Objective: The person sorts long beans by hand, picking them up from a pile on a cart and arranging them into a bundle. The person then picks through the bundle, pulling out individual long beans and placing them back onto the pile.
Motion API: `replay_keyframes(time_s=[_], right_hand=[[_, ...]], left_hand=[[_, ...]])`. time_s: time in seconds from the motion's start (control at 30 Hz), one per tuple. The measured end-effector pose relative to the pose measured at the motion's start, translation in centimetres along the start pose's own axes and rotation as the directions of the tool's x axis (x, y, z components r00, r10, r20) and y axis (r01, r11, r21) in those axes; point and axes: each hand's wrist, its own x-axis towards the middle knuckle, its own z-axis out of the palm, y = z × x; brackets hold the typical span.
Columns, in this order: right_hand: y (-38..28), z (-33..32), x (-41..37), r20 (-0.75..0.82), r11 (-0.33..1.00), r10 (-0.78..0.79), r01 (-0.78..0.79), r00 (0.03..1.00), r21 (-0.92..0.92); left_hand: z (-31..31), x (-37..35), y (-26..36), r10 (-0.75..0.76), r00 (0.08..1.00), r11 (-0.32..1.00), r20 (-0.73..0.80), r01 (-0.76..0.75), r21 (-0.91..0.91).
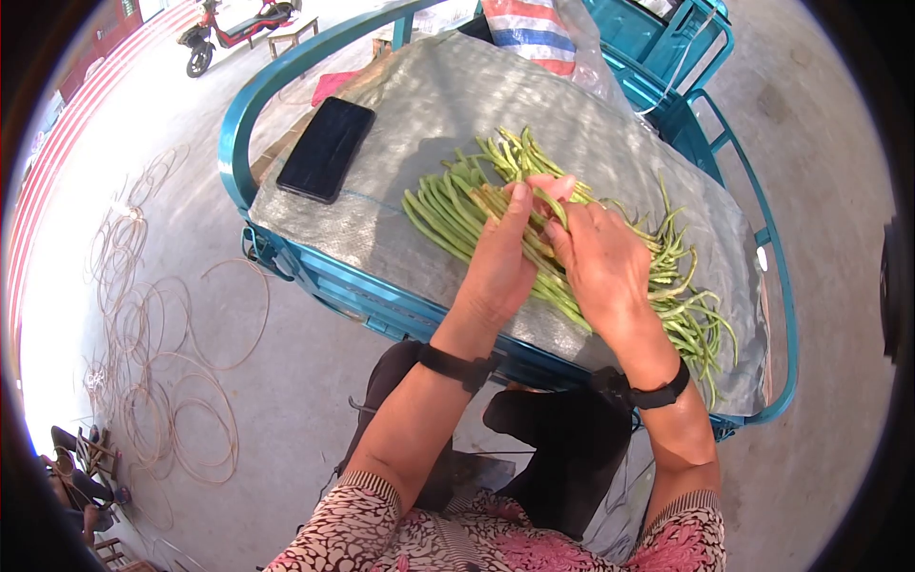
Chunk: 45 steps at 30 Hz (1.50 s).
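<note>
Long green beans (443, 212) lie in a spread pile on a grey woven sheet (400, 105) over a blue metal cart bed (357, 286). Over the middle of the pile, my left hand (505, 253) has its thumb and fingers closed round some beans. Close beside it on the right, my right hand (600, 257) has its fingers bent and pinched on a bean near the left fingertips. Thinner bean ends (701, 329) fan out right of my right wrist. A black phone (327, 150) lies on the sheet left of the beans.
Blue rails (232, 143) curve round the cart's sides. A striped plastic bag (534, 33) sits at the back. Loops of thin cable (200, 419) lie on the ground at left. A red scooter (248, 29) stands at the upper left; part of a person shows at the lower left.
</note>
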Motion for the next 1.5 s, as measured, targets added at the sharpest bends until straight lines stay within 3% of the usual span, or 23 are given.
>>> replay_keyframes(time_s=[0.13,0.23,0.33,0.43,0.53,0.63,0.73,0.8,0.87,0.97,1.07,1.17,1.27,1.37,1.47,1.5], right_hand=[[0.1,0.6,0.8,-0.010,0.993,-0.072,0.073,0.997,0.098],[0.3,0.3,1.2,0.083,0.989,-0.111,0.103,0.990,0.103],[1.2,0.3,1.3,0.288,0.993,-0.053,0.018,0.956,0.121],[2.0,-0.9,2.1,0.429,0.931,-0.017,-0.143,0.903,0.337],[5.2,-1.1,2.1,0.625,0.584,0.188,-0.598,0.758,0.549],[8.4,-0.2,1.8,0.490,0.453,0.339,-0.596,0.803,0.663],[9.4,1.9,1.4,0.381,0.683,0.315,-0.486,0.869,0.545],[9.0,2.5,1.3,0.465,0.781,0.326,-0.511,0.823,0.358],[7.3,2.2,1.9,0.438,0.904,0.287,-0.392,0.852,0.170],[6.8,3.5,2.7,0.425,0.952,0.233,-0.294,0.875,0.083],[5.7,2.3,4.0,0.511,0.862,0.409,-0.504,0.756,0.056],[7.1,1.4,2.9,0.518,0.947,0.195,-0.298,0.833,0.122],[7.8,1.4,1.9,0.534,0.969,0.120,-0.217,0.837,0.122],[8.3,2.3,0.9,0.327,0.977,0.070,-0.131,0.942,0.166],[7.6,2.3,0.9,0.177,0.813,0.321,-0.366,0.930,0.452],[7.0,2.1,1.0,0.151,0.787,0.299,-0.333,0.942,0.520]], left_hand=[[0.1,0.0,-0.1,0.021,1.000,0.999,0.023,-0.022,0.037],[0.3,-0.1,-0.3,0.059,0.998,0.997,-0.004,-0.059,0.049],[-0.1,-0.1,-1.2,0.127,0.992,0.990,0.008,-0.127,0.068],[-0.2,-0.2,-1.1,0.092,0.996,0.992,-0.010,-0.090,0.093],[0.8,-1.1,-0.4,0.054,0.995,0.998,-0.088,-0.055,-0.010],[1.2,-0.9,-1.1,0.158,0.966,0.982,-0.206,-0.176,-0.070],[1.3,-1.0,-1.2,0.139,0.949,0.982,-0.281,-0.168,-0.081],[1.2,-0.8,-1.4,0.155,0.950,0.981,-0.271,-0.180,-0.067],[1.1,-0.8,-1.2,0.155,0.960,0.984,-0.233,-0.172,-0.051],[1.3,-0.9,-1.1,0.135,0.959,0.986,-0.248,-0.156,-0.065],[1.1,-0.9,-1.0,0.122,0.962,0.987,-0.244,-0.144,-0.071],[1.0,-0.9,-1.0,0.120,0.964,0.988,-0.239,-0.140,-0.068],[1.1,-1.0,-1.0,0.122,0.959,0.988,-0.256,-0.142,-0.059],[0.6,-1.1,-1.3,0.139,0.964,0.987,-0.228,-0.153,-0.043],[1.4,-1.3,-0.9,0.144,0.955,0.989,-0.259,-0.135,0.052],[1.7,-1.3,-0.8,0.143,0.948,0.988,-0.283,-0.121,0.095]])
